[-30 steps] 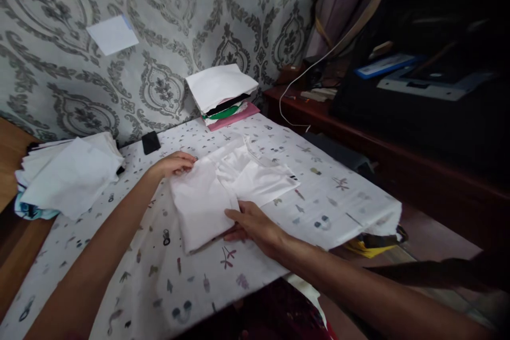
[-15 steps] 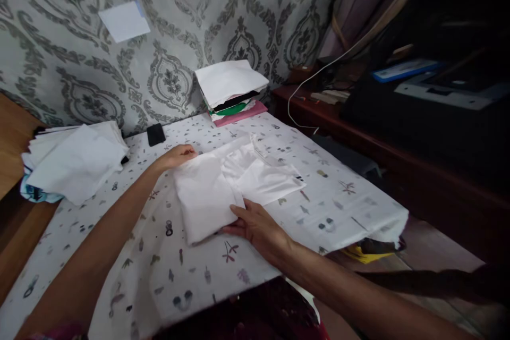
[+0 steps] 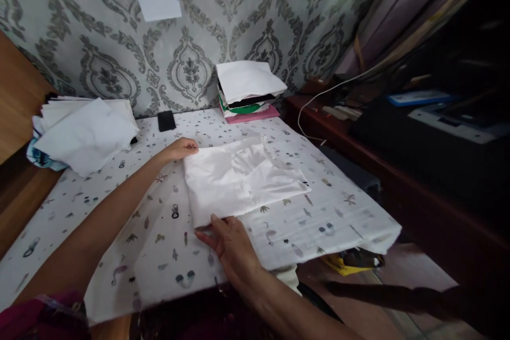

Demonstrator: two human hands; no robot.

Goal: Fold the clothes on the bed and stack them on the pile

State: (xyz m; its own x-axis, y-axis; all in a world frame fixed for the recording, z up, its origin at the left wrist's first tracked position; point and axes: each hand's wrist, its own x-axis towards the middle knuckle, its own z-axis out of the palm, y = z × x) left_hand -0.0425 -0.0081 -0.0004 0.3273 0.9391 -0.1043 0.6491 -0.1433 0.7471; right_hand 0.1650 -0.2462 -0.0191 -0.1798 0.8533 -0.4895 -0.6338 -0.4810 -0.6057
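Note:
A partly folded white shirt [image 3: 223, 180] lies on the patterned sheet [image 3: 326, 207], its neckline and a striped sleeve end toward the right. My left hand [image 3: 181, 149] is closed with its fingertips on the shirt's far left corner. At the near edge, close to the near left corner, is my right hand [image 3: 233, 247]. Its thumb touches the cloth and its fingers are apart, the index finger reaching left along the sheet.
A pile of white folded cloth [image 3: 87, 133] sits at the left by a wooden board [image 3: 19, 95]. Toward the wall are a black phone-like object [image 3: 166, 120] and a folded stack [image 3: 251, 79]. A dark red cabinet [image 3: 350, 143] with a white cable [image 3: 305, 103] stands at right.
My right hand has slid left along the shirt's near edge toward the corner and loosened its grip. The left hand stays at the far corner. The camera view has shifted.

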